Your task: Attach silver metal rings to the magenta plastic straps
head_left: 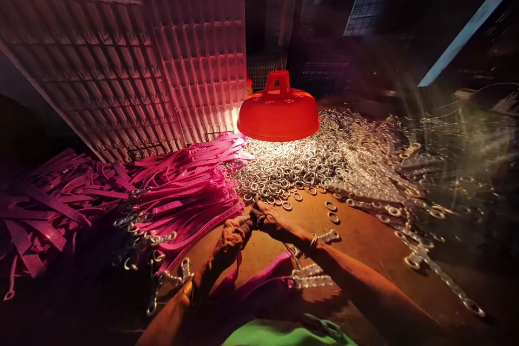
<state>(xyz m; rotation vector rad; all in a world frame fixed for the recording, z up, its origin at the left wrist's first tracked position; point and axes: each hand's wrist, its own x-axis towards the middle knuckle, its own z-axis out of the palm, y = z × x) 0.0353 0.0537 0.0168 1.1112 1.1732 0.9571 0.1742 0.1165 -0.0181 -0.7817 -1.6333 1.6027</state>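
My left hand (234,235) and my right hand (268,216) meet over the tabletop, just in front of a heap of metal rings (292,170). The fingers of both are closed and pressed together; what they pinch is too small and dark to make out. A pink strap (237,267) hangs down beside my left hand. Below my right wrist lie more pink straps (275,266) with metal chain pieces (311,275) at their ends. Several loose rings (331,206) rest on the brown table to the right of my hands.
A red lamp (278,113) hangs low over the rings. Piles of pink straps (190,189) spread left, and metal chains (373,173) lie right. Tall ribbed panels (203,59) stand behind on the left. The brown tabletop (365,248) shows between the chains and my right arm.
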